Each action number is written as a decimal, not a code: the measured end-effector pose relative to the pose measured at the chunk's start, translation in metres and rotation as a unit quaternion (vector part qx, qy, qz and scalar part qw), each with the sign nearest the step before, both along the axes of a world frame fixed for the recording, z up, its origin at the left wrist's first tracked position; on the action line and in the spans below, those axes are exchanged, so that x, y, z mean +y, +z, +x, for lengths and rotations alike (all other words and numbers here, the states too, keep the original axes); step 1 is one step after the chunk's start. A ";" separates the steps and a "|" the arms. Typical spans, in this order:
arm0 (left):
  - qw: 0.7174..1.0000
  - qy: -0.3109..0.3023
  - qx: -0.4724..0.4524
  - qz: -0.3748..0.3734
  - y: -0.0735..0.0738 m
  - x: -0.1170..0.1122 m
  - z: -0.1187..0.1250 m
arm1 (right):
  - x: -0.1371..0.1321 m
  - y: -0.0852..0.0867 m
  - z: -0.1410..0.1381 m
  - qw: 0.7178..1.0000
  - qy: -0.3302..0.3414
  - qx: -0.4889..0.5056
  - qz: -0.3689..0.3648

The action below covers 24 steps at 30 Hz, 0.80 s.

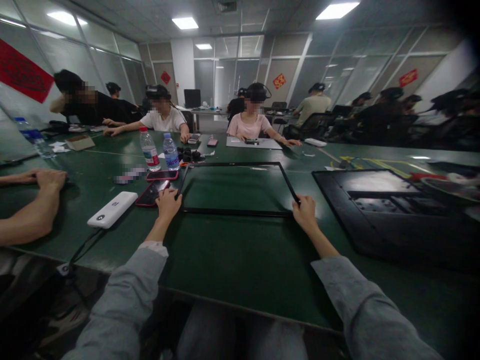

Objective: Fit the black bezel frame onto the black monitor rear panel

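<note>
A thin black rectangular frame (237, 213), like a monitor bezel, is held level over the green table (240, 260); whether it touches the tabletop I cannot tell. My left hand (168, 202) is closed on its left side near the front corner. On the opposite side, my right hand (305, 212) grips the right front corner. Green tabletop shows through the frame's open middle. Close by my left hand lies a dark phone with a red edge (152, 194). To the right of my right hand rests a large black panel (335, 200), perhaps a monitor's back.
A white power bank (112, 210) with a cable lies left of my forearm. Two water bottles (150, 150) stand beyond the phones. Another person's arm (35, 212) rests at the left edge. Across the table, a person in pink (250, 125) sits at a light board (268, 145).
</note>
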State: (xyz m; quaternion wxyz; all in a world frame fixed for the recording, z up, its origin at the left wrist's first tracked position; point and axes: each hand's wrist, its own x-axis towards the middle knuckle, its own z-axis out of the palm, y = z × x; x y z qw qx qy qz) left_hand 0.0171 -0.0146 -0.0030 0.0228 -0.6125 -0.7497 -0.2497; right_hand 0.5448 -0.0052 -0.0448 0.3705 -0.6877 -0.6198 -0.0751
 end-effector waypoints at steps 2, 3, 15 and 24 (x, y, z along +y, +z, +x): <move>1.000 0.001 0.007 0.017 0.002 -0.002 0.002 | -0.001 0.001 -0.001 1.000 -0.005 -0.006 -0.007; 0.999 0.003 0.012 0.031 0.003 -0.002 0.003 | -0.002 0.001 -0.001 1.000 -0.009 -0.009 -0.009; 0.999 -0.007 0.038 0.027 -0.001 -0.002 0.003 | -0.014 0.006 -0.009 0.990 -0.061 -0.037 -0.124; 1.000 -0.025 0.006 -0.007 0.000 -0.001 0.001 | -0.014 0.005 -0.008 0.992 -0.058 -0.022 -0.109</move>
